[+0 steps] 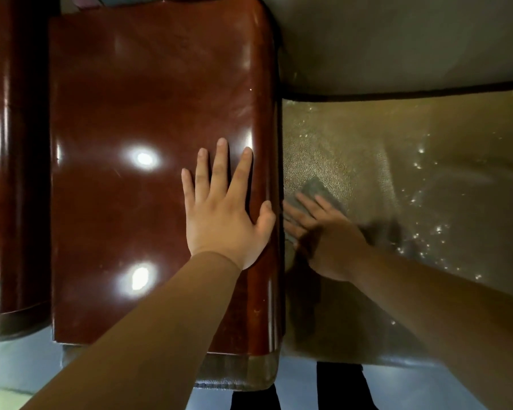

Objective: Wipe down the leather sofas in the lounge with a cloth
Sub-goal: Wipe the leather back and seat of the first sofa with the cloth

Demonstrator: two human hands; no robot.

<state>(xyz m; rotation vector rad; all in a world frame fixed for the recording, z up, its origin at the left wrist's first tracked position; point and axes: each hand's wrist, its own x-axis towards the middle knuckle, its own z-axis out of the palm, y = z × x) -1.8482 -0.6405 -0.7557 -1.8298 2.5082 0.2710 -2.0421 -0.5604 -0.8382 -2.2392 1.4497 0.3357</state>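
1. The right hand (314,229) lies flat on a grey cloth (319,189), fingers straight and pressing it onto the olive leather seat (397,161) of the sofa, close against the inner side of the armrest. The hand is blurred, which suggests a wiping stroke is under way.

2. The left hand (225,208) is spread, palm down, on the glossy reddish-brown armrest top (148,108). It holds nothing and seems only to brace the person leaning over.

3. Judged from the surfaces, the work is partway at best. The seat shows many small bright specks across its right half; whether these are droplets, dust or glints on the grain cannot be told, so that area may or may not have been covered.

4. The armrest top gleams with clean lamp reflections, but shine alone does not prove it has been wiped.

5. Still plausibly left on this sofa: the rest of the seat, the grey backrest (397,39) behind it, and the front edge near the floor.

6. A second brown rounded piece (9,143) at far left may belong to a neighbouring sofa, and the task names several, so a good deal probably remains.
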